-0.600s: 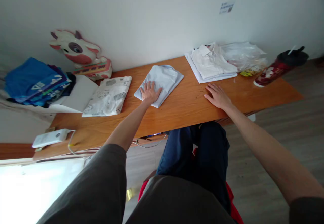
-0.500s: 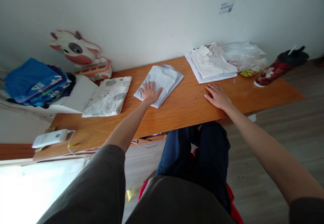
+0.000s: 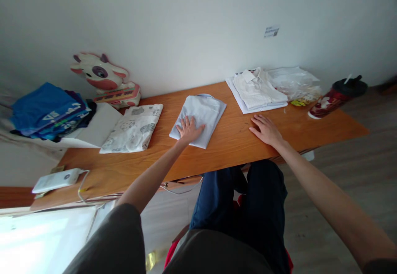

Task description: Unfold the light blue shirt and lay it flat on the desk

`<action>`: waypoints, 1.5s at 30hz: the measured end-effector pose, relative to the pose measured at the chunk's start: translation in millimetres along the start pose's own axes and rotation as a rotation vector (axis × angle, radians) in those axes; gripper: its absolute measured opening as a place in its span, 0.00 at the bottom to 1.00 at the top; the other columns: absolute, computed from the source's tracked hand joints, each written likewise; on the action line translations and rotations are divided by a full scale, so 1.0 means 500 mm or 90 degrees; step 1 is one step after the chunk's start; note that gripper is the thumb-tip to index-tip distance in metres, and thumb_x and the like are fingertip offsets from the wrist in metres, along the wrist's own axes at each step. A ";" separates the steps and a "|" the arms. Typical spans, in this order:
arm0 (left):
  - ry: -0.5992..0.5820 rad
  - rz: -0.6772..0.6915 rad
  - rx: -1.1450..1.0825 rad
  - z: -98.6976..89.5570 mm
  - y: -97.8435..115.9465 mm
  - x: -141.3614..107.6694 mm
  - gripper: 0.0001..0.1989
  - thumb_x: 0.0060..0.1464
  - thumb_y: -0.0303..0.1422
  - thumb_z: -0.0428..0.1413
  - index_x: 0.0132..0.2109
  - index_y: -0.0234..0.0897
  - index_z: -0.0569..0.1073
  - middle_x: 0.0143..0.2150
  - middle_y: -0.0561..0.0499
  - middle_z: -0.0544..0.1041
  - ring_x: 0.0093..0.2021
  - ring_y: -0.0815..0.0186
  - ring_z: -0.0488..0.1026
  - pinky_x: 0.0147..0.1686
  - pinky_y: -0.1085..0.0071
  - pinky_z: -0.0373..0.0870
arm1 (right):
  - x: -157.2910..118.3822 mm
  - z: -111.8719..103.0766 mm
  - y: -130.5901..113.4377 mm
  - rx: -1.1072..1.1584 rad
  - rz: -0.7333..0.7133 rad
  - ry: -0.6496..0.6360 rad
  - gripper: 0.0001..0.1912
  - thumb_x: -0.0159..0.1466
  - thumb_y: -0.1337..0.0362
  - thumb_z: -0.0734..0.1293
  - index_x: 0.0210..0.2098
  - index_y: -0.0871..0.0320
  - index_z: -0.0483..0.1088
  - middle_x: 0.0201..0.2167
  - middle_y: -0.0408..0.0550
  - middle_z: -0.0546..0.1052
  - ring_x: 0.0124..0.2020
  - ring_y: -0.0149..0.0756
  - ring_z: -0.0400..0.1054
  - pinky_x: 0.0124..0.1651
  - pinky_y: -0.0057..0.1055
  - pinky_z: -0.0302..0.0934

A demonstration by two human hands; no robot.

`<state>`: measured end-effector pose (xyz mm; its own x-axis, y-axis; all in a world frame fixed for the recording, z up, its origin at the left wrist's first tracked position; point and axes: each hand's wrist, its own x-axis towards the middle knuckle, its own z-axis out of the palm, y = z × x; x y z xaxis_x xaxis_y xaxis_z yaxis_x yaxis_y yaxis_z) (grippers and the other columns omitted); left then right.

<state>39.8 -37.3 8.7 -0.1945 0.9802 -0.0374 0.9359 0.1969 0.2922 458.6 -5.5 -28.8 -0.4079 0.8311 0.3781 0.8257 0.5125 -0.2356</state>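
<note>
A: Pale blue folded shirt (image 3: 200, 116) is lying near the middle of the wooden surface (image 3: 229, 141), and I am pressing my left hand (image 3: 189, 128) flat on its near edge. The fingers (image 3: 186, 122) are spreading wide and gripping nothing.

B: What is the right hand doing?

A: My right hand (image 3: 266, 128) is resting palm down on the bare wood, well apart from the shirt, fingers loosely stretched and holding nothing.

B: What is sitting around the shirt?

A: Just to its left a folded white cloth with grey prints (image 3: 134, 127) is lying flat. To its right, against the wall, a folded white shirt (image 3: 257, 89) is sitting on a white sheet, and a crumpled clear plastic bag (image 3: 294, 83) is touching it on the far side. A dark red cup with a black lid (image 3: 336, 96) is standing tilted near the right end.

B: And the far left?

A: A pink-and-white cow toy (image 3: 102, 75) is leaning by the wall, a stack of blue clothes (image 3: 46, 110) is lying beside it, and a white device with a cable (image 3: 56, 179) is sitting at the near left corner.
</note>
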 end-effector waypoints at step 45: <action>0.294 0.049 -0.323 -0.033 -0.104 -0.251 0.19 0.69 0.48 0.48 0.51 0.43 0.77 0.51 0.43 0.81 0.55 0.54 0.77 0.59 0.54 0.73 | -0.012 -0.019 -0.084 0.048 -0.011 0.039 0.16 0.72 0.57 0.64 0.56 0.50 0.75 0.54 0.54 0.78 0.57 0.57 0.71 0.63 0.57 0.66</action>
<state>10.7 -170.7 13.9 -0.3444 0.8588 0.3794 0.7204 -0.0174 0.6934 429.8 -34.1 -12.9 -0.3955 0.8085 0.4358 0.7859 0.5434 -0.2950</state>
